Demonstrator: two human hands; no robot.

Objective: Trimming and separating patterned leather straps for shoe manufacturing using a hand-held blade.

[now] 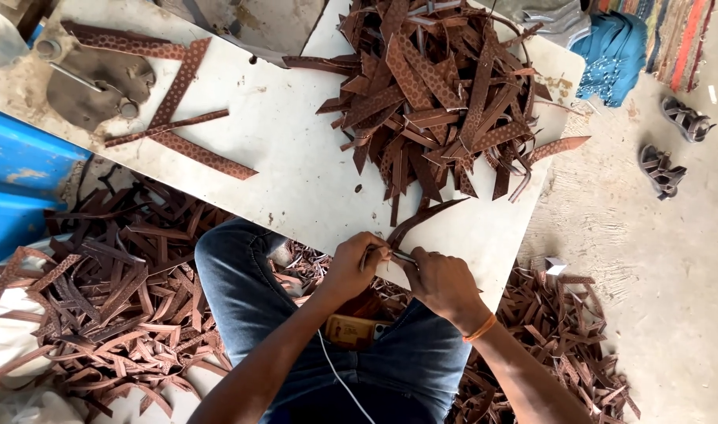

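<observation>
A flat rectangular object, yellow-orange with a dark edge, sits in the person's lap on the blue trousers, just below the two hands. It may be a phone or a small packet; its face is too small to tell apart. A thin white cable runs down from beside it. No other packages, labels, signs or screens show anywhere.
</observation>
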